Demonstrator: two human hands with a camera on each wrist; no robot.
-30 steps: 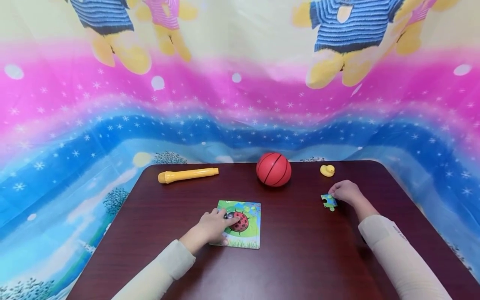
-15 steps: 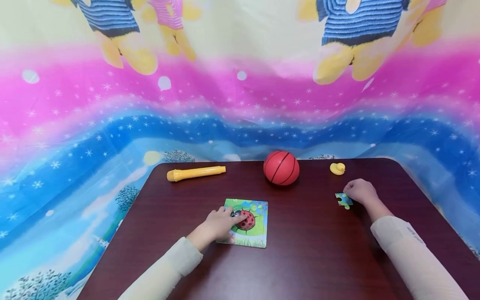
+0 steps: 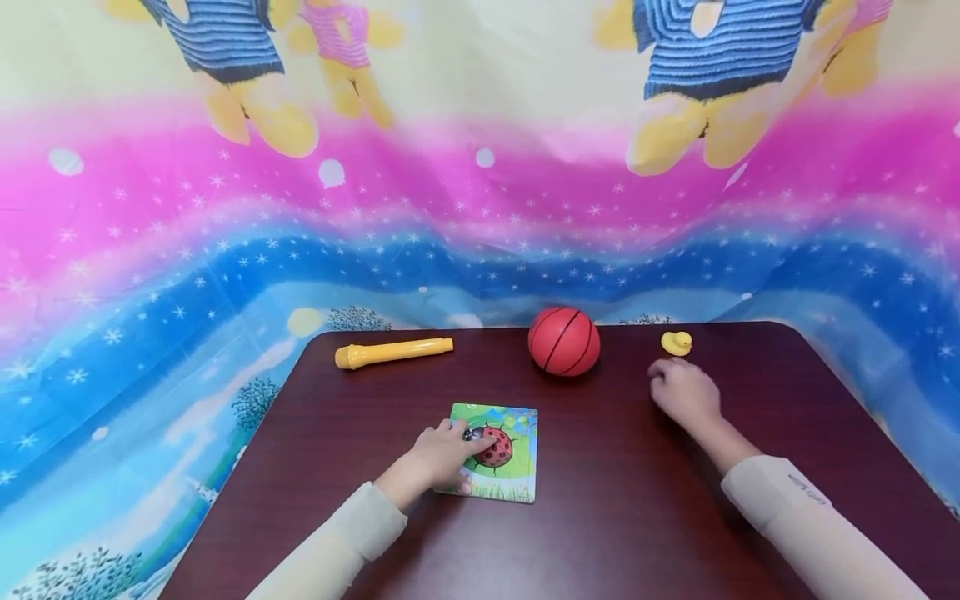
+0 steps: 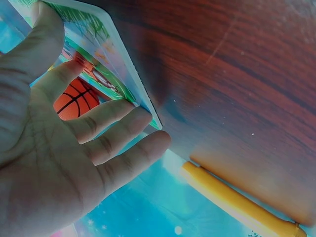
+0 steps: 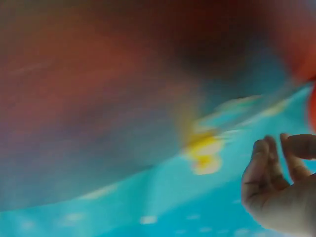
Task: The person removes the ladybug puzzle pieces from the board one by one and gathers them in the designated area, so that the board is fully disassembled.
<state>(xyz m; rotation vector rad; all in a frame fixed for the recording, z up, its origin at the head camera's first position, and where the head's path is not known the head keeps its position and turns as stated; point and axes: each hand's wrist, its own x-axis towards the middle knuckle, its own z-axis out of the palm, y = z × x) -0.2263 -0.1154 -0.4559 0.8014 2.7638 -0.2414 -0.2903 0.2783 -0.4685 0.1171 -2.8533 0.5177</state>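
Note:
My left hand [image 3: 438,457] rests on the left side of a square ladybug jigsaw puzzle [image 3: 521,458] lying flat on the table. One finger lies across the ladybug's red body. In the left wrist view its fingers [image 4: 126,163] are spread and nearly straight, reaching past the puzzle's edge. My right hand [image 3: 686,396] is over the table just in front of a yellow rubber duck [image 3: 677,342], its fingers loosely bent and apart from the duck. The right wrist view is blurred, and nothing shows between the fingers. The loose jigsaw piece is out of sight in the head view.
A red toy basketball [image 3: 564,342] stands at the back middle of the dark wooden table [image 3: 585,533]. Near the back left lies a yellow toy microphone [image 3: 393,352]. A printed cloth backdrop [image 3: 480,200] hangs close behind the table's rear edge.
My right hand has moved left over the spot where the loose jigsaw piece was, and the piece no longer shows. My left hand stays on the puzzle. The head view shifted slightly.

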